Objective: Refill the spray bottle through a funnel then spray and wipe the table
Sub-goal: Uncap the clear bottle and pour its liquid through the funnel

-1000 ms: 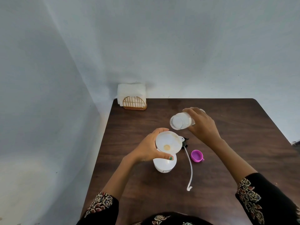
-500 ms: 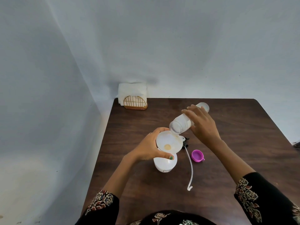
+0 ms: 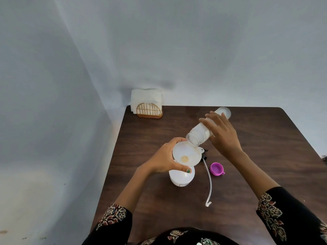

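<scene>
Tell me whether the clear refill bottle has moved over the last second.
Yes. The clear refill bottle in the right hand has tipped further, its mouth dropping to the rim of the funnel, which has stayed put on the spray bottle.

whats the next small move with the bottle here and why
Probably tip the clear bottle a little steeper. Its mouth sits just over the rim of the funnel, which the left hand steadies on the spray bottle, while the right hand holds it tilted.
</scene>
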The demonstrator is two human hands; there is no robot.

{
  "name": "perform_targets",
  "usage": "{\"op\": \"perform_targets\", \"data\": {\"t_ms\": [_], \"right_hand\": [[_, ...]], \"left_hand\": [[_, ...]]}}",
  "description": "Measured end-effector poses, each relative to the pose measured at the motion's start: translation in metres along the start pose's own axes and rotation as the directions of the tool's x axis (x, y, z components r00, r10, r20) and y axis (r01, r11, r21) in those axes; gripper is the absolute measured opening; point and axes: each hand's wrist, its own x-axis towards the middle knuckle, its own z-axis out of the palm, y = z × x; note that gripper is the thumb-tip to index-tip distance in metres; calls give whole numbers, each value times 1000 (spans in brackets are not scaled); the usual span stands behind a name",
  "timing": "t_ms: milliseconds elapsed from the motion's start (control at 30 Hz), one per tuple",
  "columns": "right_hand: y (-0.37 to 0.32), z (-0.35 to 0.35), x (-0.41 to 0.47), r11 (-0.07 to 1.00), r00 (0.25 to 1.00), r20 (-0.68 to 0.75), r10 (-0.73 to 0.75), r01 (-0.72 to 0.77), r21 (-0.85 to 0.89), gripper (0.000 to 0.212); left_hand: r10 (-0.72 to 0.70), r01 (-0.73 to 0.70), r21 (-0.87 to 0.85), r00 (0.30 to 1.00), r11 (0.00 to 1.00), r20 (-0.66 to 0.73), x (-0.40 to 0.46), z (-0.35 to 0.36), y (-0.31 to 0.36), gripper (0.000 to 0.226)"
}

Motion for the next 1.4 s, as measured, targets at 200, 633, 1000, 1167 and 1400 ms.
{"op": "perform_targets", "data": {"t_ms": [200,633,1000,1167,1400], "right_hand": [[1,0,1,1000,1000,-8,-1,1,-5,76],[3,2,2,1000,999,30,18,-18,-2,72],[1,2,0,1000,1000,-5,7,-7,-8,69],[0,2,0,1000,1000,-22,-1,1,-8,66],[1,5,-2,1000,1000,-20,11,-11,-6,61]], "left_hand": [[2,-2,0,1000,1000,2,0,0,1,87],[4,-4,-6,1000,1000,-9,2,-1,0,84],[-1,1,-3,1000,1000,-2,0,-1,0,87],[-4,4,-5,1000,1000,-3,-1,-1,-1,87],[-10,10,2,1000,1000,4,-1,-1,-1,87]]}}
